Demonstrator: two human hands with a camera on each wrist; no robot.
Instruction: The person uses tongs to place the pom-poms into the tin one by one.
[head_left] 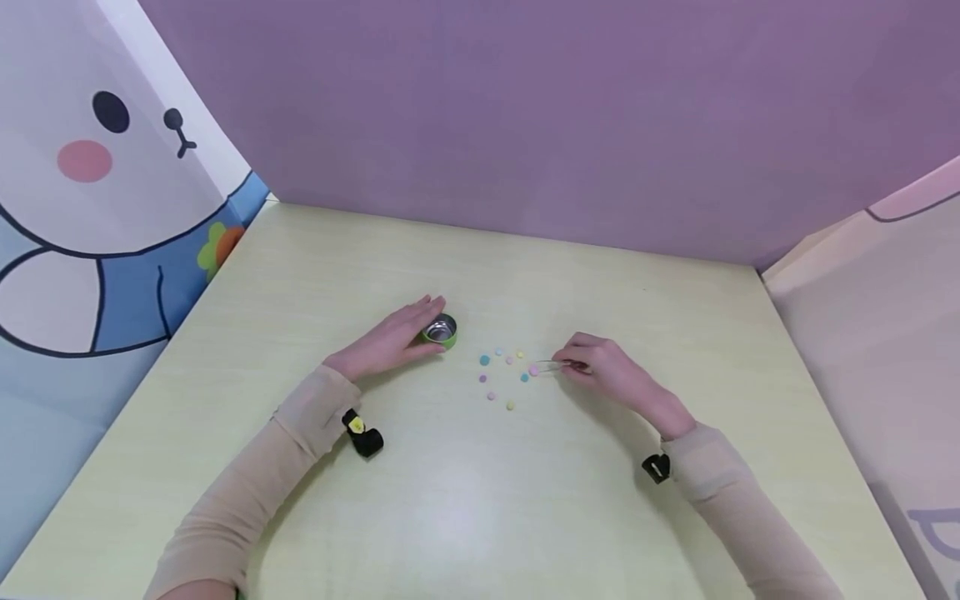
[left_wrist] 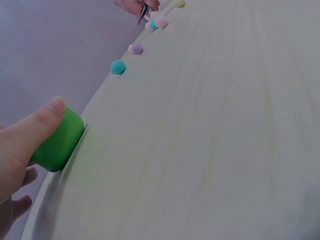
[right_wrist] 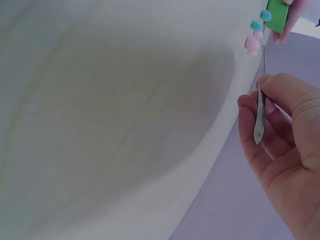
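My left hand point(head_left: 397, 335) grips a small round green tin point(head_left: 441, 337) with a silvery inside, its thumb on the near side and its fingers round the far side. The tin stands upright on the table; in the left wrist view its green wall point(left_wrist: 60, 142) shows beside the thumb. Between thumb and fingers my right hand point(head_left: 603, 367) pinches metal tweezers point(right_wrist: 260, 112). The tweezers' tips point left and are spread apart, right at a pink pom-pom point(head_left: 533, 370). Several more small balls lie between the hands, among them a teal pom-pom point(head_left: 484, 360) and a yellow pom-pom point(head_left: 511, 406).
The pale wood-look table point(head_left: 450, 500) ends at a purple panel point(head_left: 525, 125) at the back. A panel with a cartoon animal point(head_left: 82, 217) stands along the left side, and a pale panel point(head_left: 885, 333) along the right. Black camera straps sit at both wrists.
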